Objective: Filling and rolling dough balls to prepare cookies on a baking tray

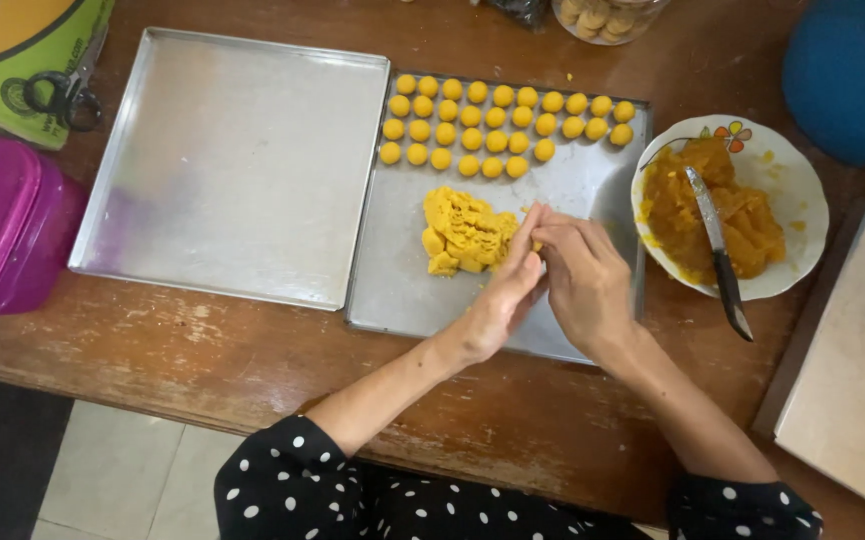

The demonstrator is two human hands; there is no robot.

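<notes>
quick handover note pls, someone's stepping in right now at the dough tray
Left hand and right hand: fingertips pressed together over a small yellow bit; grip contents mostly hidden.
Dough lump: on the right-hand metal tray, just left of the hands.
Done: three rows of dough balls along that tray's far edge; third row short.
Left: the lump, the bare left tray, and the orange filling in the plate with a knife.
</notes>
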